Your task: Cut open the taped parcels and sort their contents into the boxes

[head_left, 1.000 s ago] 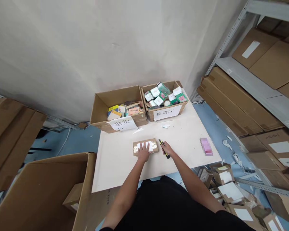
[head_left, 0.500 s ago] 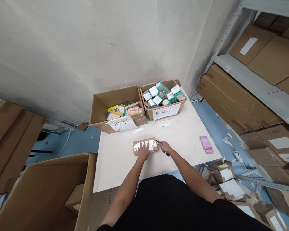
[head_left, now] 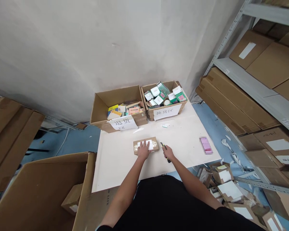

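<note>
A small taped cardboard box (head_left: 155, 144) with a white label lies on the white-topped table (head_left: 115, 166). My left hand (head_left: 143, 150) rests flat on top of it, fingers spread over the label. To the right of the box, my right hand (head_left: 168, 152) is wrapped round a black and yellow utility knife (head_left: 163, 146). The knife's tip points up and left, a short gap away from the box's right end.
Two open cartons with paper signs, the left carton (head_left: 98, 120) and the right carton (head_left: 150, 114), hold small packages at the table's back. A pink pixelated item (head_left: 205, 145) lies at right. A big open carton (head_left: 91, 166) stands left; shelving (head_left: 252, 80) and boxes (head_left: 231, 191) are at right.
My right hand has drawn the utility knife slightly right and away from the box's end. My left hand stays on the box. The view has shifted a little.
</note>
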The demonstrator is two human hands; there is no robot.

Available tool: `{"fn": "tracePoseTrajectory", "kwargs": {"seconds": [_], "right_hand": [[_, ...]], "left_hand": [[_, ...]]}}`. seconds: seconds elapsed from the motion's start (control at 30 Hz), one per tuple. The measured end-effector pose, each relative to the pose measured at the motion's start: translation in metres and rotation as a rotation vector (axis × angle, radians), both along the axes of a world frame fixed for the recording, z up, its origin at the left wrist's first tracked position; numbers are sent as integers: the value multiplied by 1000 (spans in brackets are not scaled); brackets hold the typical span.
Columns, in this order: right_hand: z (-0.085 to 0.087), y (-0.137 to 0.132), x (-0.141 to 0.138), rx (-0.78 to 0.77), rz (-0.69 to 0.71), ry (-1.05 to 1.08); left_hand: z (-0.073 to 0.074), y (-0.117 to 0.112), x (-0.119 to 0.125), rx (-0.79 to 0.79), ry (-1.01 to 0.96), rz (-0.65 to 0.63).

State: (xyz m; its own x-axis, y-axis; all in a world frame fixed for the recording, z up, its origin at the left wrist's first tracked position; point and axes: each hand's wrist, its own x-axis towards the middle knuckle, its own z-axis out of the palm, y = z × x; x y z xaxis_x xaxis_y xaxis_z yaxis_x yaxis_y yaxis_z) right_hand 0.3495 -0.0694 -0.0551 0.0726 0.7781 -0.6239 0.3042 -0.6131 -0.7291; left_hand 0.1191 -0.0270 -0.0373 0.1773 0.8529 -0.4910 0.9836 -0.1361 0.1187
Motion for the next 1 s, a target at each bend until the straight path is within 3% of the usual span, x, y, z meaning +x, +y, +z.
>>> {"fn": "tracePoseTrajectory", "kwargs": {"seconds": [0.1,0.23,0.4,0.5,0.6,0.7,0.77,0.87,0.93,1.0], "right_hand": [[-7,-8,-16,0,-169,-74],[-10,2,-47,-17,-73,-151],[6,70,-85,-24,12,-389],[23,115,-98,19,91,-491],[35,134,-91,98,154,-527],[36,113,-64,130,85,-564],[28,79,-47,103,55,-559],[7,21,-40,37,129,-445],[-5,-1,-44,-13,138,-356],[-9,-1,-49,-42,89,-309]], "left_hand": [[11,11,-14,48,-41,49],[20,12,-35,55,0,135],[22,-12,-45,-26,105,240],[23,-24,-43,-124,31,186],[26,-19,-36,-98,-20,112],[27,0,-27,-36,-57,18],[24,11,-21,-24,-82,-127],[15,17,-16,-38,-85,-272],[9,12,-13,-38,-63,-229],[4,5,-9,-27,-17,-131]]}}
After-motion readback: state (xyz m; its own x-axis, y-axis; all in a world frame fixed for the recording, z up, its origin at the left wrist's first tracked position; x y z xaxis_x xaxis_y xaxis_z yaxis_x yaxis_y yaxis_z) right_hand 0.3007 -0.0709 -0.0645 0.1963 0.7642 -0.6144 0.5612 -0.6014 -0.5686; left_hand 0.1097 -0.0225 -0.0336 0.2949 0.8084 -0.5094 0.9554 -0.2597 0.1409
